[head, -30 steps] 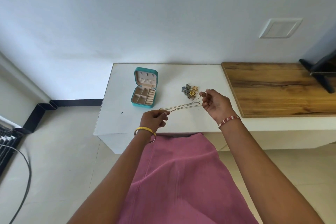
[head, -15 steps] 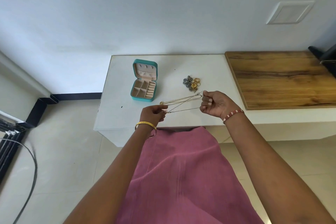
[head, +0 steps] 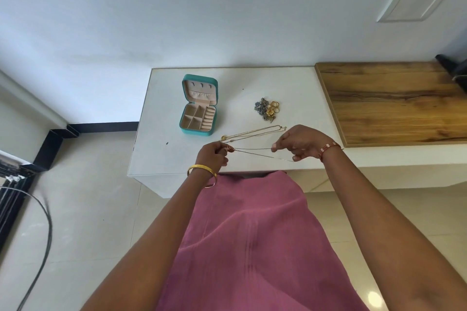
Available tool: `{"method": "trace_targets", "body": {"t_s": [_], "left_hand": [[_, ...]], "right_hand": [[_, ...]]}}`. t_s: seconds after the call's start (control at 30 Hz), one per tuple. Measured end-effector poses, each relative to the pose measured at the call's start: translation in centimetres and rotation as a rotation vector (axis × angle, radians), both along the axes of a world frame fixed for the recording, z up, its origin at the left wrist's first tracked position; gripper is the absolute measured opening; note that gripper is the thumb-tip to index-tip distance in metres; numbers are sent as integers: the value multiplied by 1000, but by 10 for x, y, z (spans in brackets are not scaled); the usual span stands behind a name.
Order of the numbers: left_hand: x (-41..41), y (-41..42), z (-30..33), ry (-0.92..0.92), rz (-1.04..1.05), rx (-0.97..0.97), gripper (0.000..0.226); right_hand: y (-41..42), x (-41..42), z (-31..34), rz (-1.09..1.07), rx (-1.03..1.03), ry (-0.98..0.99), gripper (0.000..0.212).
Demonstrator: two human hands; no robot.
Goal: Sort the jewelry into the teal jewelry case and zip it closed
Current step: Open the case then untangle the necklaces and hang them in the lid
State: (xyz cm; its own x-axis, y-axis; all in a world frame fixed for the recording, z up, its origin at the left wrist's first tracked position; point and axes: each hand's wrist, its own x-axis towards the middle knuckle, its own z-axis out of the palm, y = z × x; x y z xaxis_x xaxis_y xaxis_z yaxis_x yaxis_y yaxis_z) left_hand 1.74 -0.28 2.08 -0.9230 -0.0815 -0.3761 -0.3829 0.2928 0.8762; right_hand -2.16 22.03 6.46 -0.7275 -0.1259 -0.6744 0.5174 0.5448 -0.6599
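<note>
Black object (head: 454, 68) at right edge — cut off, unidentifiable

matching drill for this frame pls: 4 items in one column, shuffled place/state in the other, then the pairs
Items:
1. teal jewelry case
2. thin chain
3. pile of small jewelry
4. gold bangle

Place/state:
A. on the left wrist
B. open on the white table, compartments showing
C. stretched between the left hand and right hand
D. loose on the table, right of the case

Pairs: 1-B, 2-C, 3-D, 4-A
</note>
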Motion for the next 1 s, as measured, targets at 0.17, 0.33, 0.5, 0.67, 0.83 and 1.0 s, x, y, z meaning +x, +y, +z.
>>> {"method": "trace_targets", "body": {"t_s": [0.17, 0.33, 0.5, 0.67, 0.83, 1.0], "left_hand": [[2, -6, 3, 46, 123, 88, 18], [9, -16, 0, -26, 193, 239, 15], [14, -13, 6, -147, 255, 536, 26], [11, -9, 13, -267, 296, 694, 32], [7, -12, 15, -314, 269, 717, 40], [1, -11, 12, -290, 257, 588, 47]], "right_hand": [[-1, 0, -3, -187, -164, 46, 17], [8, 0, -17, -671, -541, -34, 28], [8, 1, -27, -953, -768, -106, 35], [5, -3, -29, -973, -802, -72, 37], [3, -9, -27, -922, -795, -28, 33], [5, -15, -31, -902, -778, -17, 32]]}}
